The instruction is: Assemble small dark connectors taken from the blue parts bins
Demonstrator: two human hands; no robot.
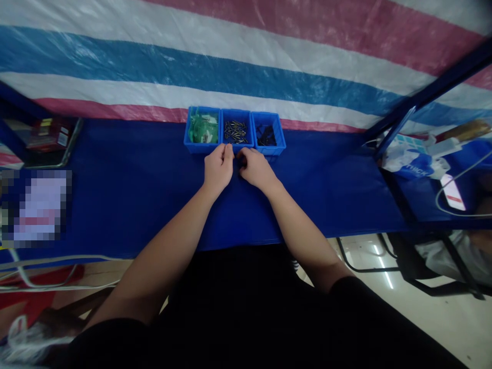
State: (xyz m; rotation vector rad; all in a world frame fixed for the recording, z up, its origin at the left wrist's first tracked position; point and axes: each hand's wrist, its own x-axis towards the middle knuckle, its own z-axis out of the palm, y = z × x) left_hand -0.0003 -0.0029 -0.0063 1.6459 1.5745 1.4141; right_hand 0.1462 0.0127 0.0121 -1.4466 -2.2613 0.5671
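Three blue bins stand side by side at the back of the blue table. In the left bin (194, 148) lie a green plastic bag (200, 124) and small white pieces. The middle bin (251, 128) holds a heap of small metal screw-like pieces (235, 132), and the right bin (274, 151) has dark small parts (266, 137). Just in front of the middle bin, my left hand (219, 166) is closed in a pinch. My right hand (255, 166) is close beside it with curled fingers. Whatever either hand holds is too small or hidden to make out.
Blue table surface (146, 184) spreads to both sides. A striped plastic sheet (230, 66) hangs behind it. At far left are a red box (49, 134) and a blurred-out screen (40, 205). Past a metal post on the right lie a plastic bag (411, 161) and a phone (452, 192).
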